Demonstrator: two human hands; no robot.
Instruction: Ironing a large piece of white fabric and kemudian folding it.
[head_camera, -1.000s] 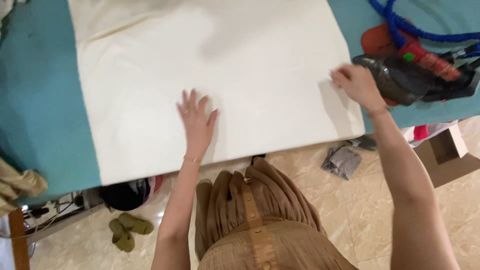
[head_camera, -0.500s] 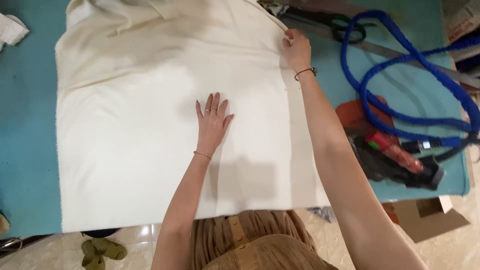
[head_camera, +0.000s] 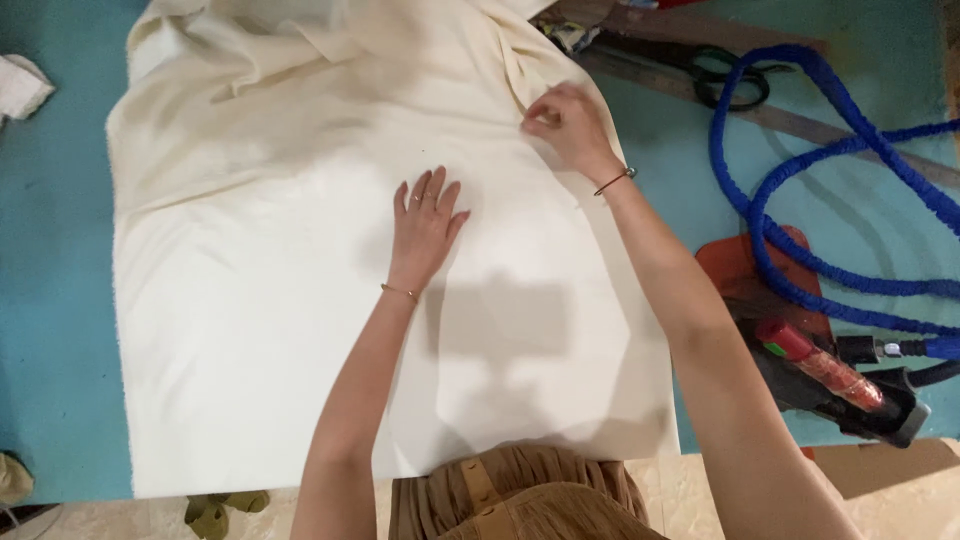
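Near edge: the cream rectangular cotton cloth ends flush with the near rim of the teal padded tabletop; the person's brown pleated skirt sits just below it.
Left hand: the left hand lies palm down near the cloth's middle, fingers spread and flat, gripping nothing.
Right side: a black steam iron with a red part rests on an orange mat, just beside the cloth's right edge.
Right hand: the right hand pinches a fold at the cloth's far right edge, fingertips closed on the cloth.
Far zone: the cloth bunches into wrinkles; a coiled blue braided hose and black scissors lie beyond.
Risk: a pull by the right hand could probably drag the smoothed part askew if the left palm lifts; a wide elbow sweep might catch the hose or iron.
Open room: bare tabletop on the left; the right is crowded.
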